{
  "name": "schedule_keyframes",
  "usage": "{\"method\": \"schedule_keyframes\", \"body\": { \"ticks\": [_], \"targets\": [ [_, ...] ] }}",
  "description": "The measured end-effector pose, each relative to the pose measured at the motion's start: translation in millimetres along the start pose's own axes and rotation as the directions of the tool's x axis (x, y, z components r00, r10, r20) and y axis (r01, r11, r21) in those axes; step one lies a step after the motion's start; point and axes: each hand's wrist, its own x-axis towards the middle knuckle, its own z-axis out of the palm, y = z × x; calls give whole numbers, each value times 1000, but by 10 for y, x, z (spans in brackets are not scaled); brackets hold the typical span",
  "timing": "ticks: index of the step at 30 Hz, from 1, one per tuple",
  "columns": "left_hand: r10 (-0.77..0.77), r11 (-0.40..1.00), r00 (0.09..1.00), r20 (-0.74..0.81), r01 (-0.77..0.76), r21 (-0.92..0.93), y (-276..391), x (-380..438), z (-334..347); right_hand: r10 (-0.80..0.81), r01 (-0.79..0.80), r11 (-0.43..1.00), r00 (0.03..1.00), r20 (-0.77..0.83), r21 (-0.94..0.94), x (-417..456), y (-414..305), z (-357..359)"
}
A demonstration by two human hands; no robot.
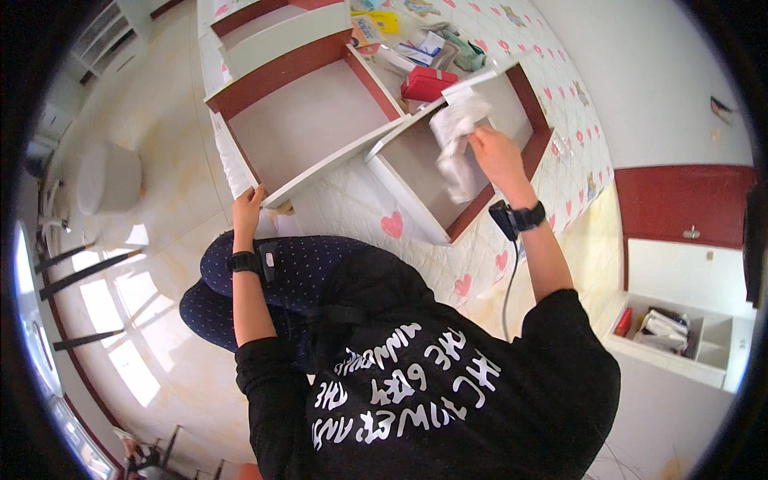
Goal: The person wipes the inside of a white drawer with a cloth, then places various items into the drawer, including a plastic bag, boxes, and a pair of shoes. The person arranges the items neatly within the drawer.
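Note:
My left hand (247,207) grips the near corner of a white drawer (312,129) with red-brown inner walls; nothing lies in it. In my right hand (497,155) is a crumpled white cloth (457,144), blurred, hanging over a second drawer (414,201) of the same make. That drawer sits at an angle to the right and partly under the cloth. Both drawers rest on a quilted bed cover (348,216) printed with pink hearts. A black device with a cable is strapped to my right wrist.
Beyond the drawers lie a red case (428,83), small boxes (423,51), a yellow packet (384,21) and a green cloth bundle (467,53). A third drawer (276,27) stands at the far end. A white stool (110,178) is on the tiled floor to the left; an open cabinet compartment (666,330) is at right.

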Motion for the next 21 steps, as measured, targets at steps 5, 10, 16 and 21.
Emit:
{"method": "schedule_keyframes", "body": {
  "ticks": [5, 10, 16, 21],
  "targets": [
    [-15, 994, 1000, 13, 17, -109, -25, -41, -14, 106, -100, 993, 988, -116, 57, -92, 222, 195],
    [-141, 916, 986, 93, 166, -365, -220, -61, -9, 279, -209, 948, 908, -312, 240, -7, 198, 116],
    [-297, 944, 919, 260, 323, -63, -734, -100, -255, 165, -113, 961, 967, -195, 253, 328, 270, 30],
    [-275, 908, 921, 275, 343, -242, -530, -217, -287, 33, 119, 900, 940, -339, 419, 554, 7, 12]
  ]
}}
